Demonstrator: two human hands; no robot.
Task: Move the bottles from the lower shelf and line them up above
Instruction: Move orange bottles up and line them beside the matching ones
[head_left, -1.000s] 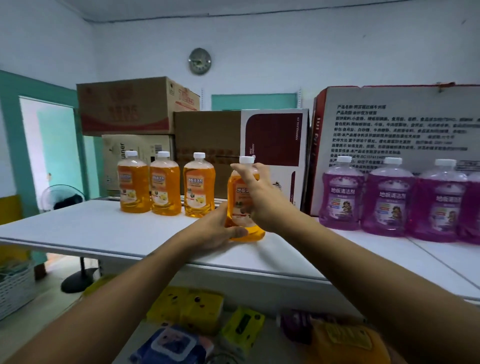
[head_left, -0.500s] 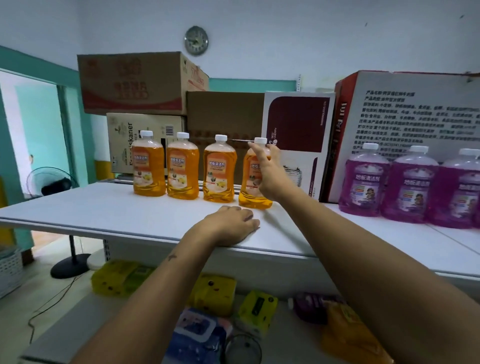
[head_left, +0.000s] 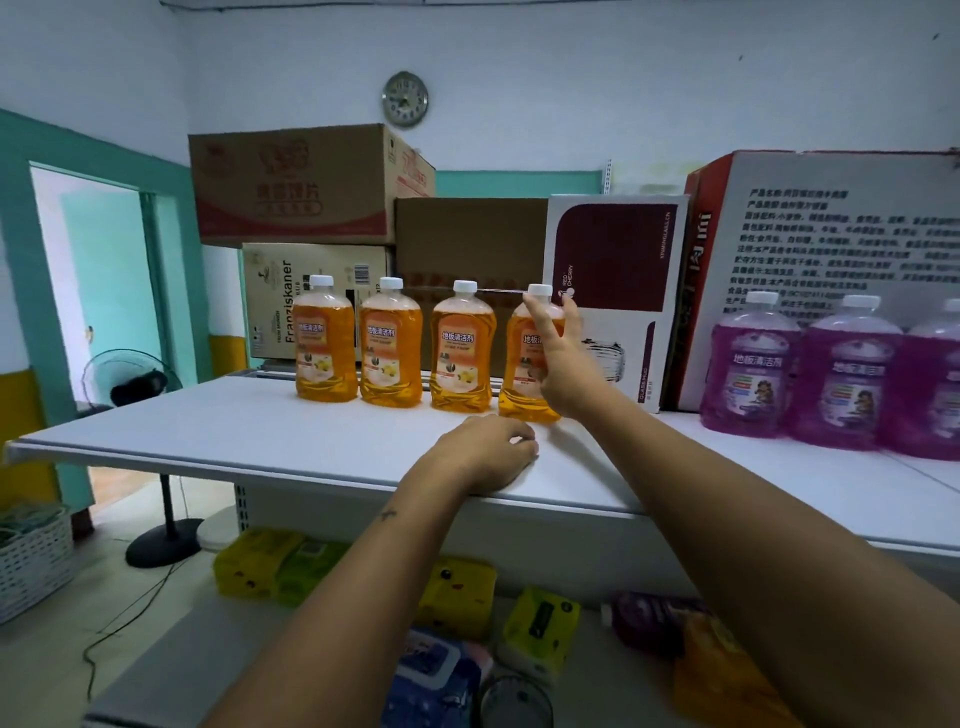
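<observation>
Orange bottle (head_left: 525, 358) now stood fourth in the row on the upper shelf (head_left: 311, 431), pushed back from the edge; right hand (head_left: 558, 364) loosened its grip, fingers opening, left hand (head_left: 488, 452) resting relaxed on the shelf; more bottles remained below

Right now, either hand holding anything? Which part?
The right hand is at the fourth orange bottle, fingers spread against its neck and shoulder; a firm grip cannot be told. The left hand rests on the upper shelf, holding nothing.
</observation>
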